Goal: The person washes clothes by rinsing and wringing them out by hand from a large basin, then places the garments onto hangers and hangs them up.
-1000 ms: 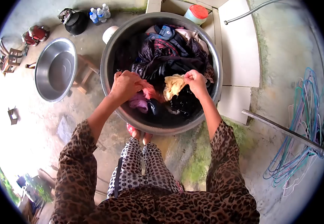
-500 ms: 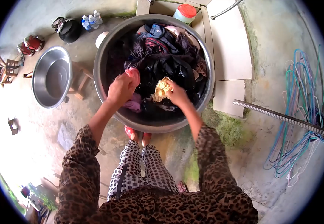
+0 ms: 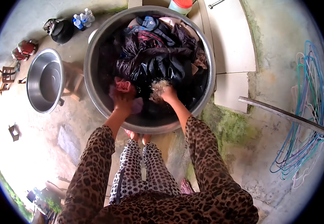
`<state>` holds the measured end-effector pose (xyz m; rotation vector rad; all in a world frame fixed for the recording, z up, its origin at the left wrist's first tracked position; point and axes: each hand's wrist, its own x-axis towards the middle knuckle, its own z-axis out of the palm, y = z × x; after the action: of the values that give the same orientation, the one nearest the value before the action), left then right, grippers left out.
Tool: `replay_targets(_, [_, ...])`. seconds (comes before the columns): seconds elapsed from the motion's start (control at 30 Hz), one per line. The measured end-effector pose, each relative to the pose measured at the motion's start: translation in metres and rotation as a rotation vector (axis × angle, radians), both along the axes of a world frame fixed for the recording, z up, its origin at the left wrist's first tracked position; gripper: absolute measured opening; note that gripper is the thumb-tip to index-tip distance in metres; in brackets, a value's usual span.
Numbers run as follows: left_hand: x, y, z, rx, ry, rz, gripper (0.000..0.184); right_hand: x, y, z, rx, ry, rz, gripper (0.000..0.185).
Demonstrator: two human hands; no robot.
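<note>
A large metal basin [image 3: 91,89] holds dark water and a heap of wet clothes [image 3: 158,48]. My left hand [image 3: 123,102] is down in the water near the basin's front left, closed on a pink cloth [image 3: 122,85]. Beside it floats a mauve cloth [image 3: 137,106]. To the right, my right hand [image 3: 169,95] dips into the water, gripping a pale yellow cloth [image 3: 157,89] that looks blurred under splashing water. A black garment [image 3: 165,69] lies just beyond both hands.
A smaller metal basin [image 3: 44,80] rests on a wooden stool [image 3: 72,84] at left. Behind are a black pot [image 3: 62,31] and several plastic bottles [image 3: 83,19]. A red-lidded tub [image 3: 180,6] stands at the back. Hangers [image 3: 307,112] hang from a metal pole [image 3: 281,114] at right.
Both hands have gone down from above the basin into the water, taking the pink and yellow cloths with them. Water now splashes around the yellow one. The view has shifted slightly.
</note>
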<state>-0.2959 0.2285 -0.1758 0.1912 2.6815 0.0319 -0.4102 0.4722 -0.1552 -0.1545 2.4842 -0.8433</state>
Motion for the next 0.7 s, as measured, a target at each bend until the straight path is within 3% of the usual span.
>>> replay_targets(0.03, [-0.006,0.003,0.004,-0.016,0.033,0.03,0.061,-0.004,0.009,-0.017,-0.429,-0.132,-0.185,0.027])
replay_targets(0.1, [-0.019,0.012,0.024,-0.05,0.096,0.098,0.065,-0.012,0.011,0.029,-0.801,-0.251,-0.437,0.019])
replay_targets(0.13, [-0.031,0.018,0.053,0.107,-0.012,0.2,0.063,-0.015,0.009,0.068,-0.916,-0.27,-0.447,0.007])
replay_targets(0.2, [-0.054,0.03,0.117,0.421,-0.228,0.401,0.06,-0.014,0.004,0.125,-1.037,-0.291,-0.466,0.008])
replay_targets(0.23, [-0.045,0.035,0.089,0.595,0.073,0.305,0.058,-0.011,0.001,0.153,-1.085,-0.322,-0.475,0.01])
replay_targets(0.33, [-0.057,0.07,0.078,1.141,-0.024,0.516,0.049,-0.001,-0.01,0.215,-1.246,-0.35,-0.545,0.015])
replay_targets(0.4, [-0.069,0.081,0.066,1.344,-0.127,0.674,0.036,0.004,-0.012,0.244,-1.268,-0.28,-0.501,0.018])
replay_targets(0.5, [-0.076,0.082,0.11,1.487,-0.302,1.054,0.029,0.007,-0.005,0.265,-1.154,-0.13,-0.448,0.03])
replay_targets(0.57, [-0.073,0.069,0.105,1.538,-0.217,1.034,0.023,0.006,0.009,0.265,-1.08,-0.074,-0.472,0.037])
replay_targets(0.63, [-0.07,0.049,0.111,1.532,-0.196,1.121,0.022,0.004,0.035,0.237,-0.919,0.052,-0.438,0.044])
replay_targets(0.7, [-0.071,0.032,0.124,1.485,-0.163,1.204,0.022,0.007,0.052,0.216,-0.555,0.231,-0.452,0.041])
